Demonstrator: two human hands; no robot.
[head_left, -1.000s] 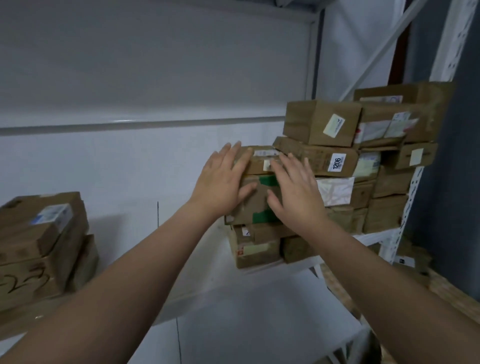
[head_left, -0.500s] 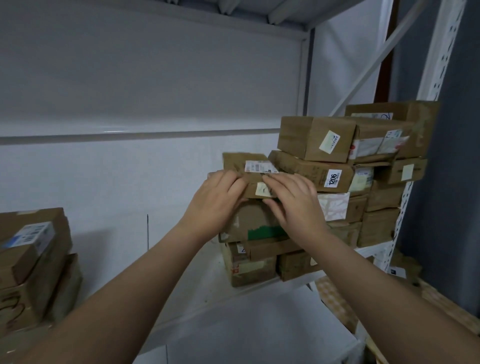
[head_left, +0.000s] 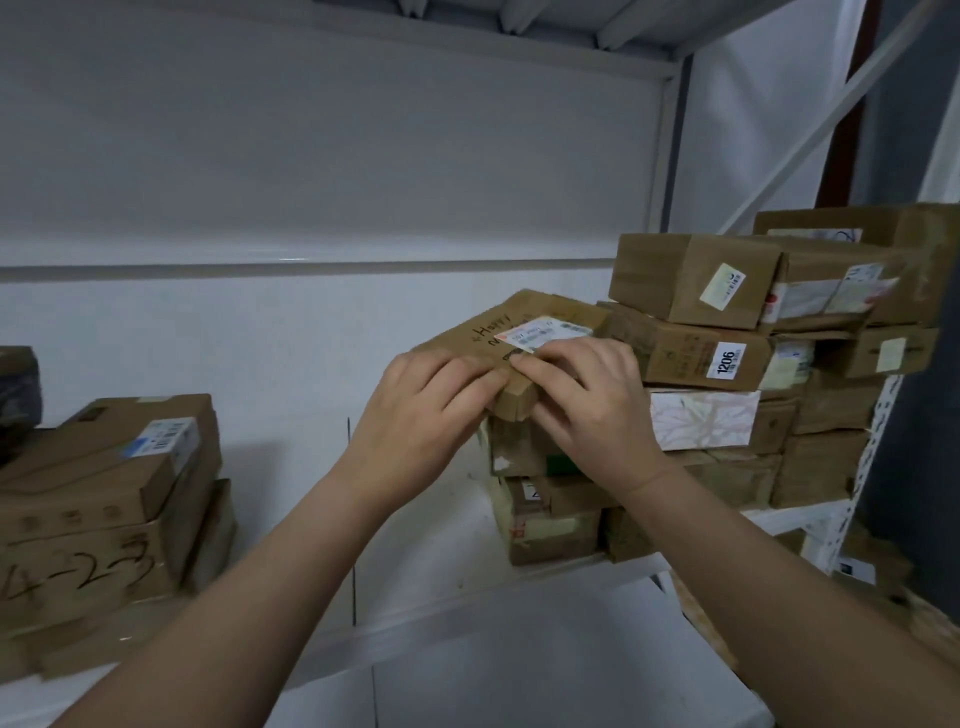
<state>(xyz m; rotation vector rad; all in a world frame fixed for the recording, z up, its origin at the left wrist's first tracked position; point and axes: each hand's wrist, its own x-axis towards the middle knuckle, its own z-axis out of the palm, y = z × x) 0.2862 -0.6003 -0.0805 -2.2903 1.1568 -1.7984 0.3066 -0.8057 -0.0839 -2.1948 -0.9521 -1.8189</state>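
Note:
A flat brown cardboard parcel with a white shipping label and black handwriting tops the left column of a stack on a white shelf. It is tilted, its near edge lifted toward me. My left hand grips its near left corner, fingers curled over the edge. My right hand holds the near right edge, fingers on top and thumb underneath. Below it sits a box with a green patch, mostly hidden by my hands.
More brown boxes are stacked to the right, one labelled 1206, against a perforated white upright. Another pile of boxes stands at the left of the shelf. A further shelf board runs overhead.
Both hands moved up from the front of the stack to the top parcel and took hold of it. The parcel has tipped and come toward me.

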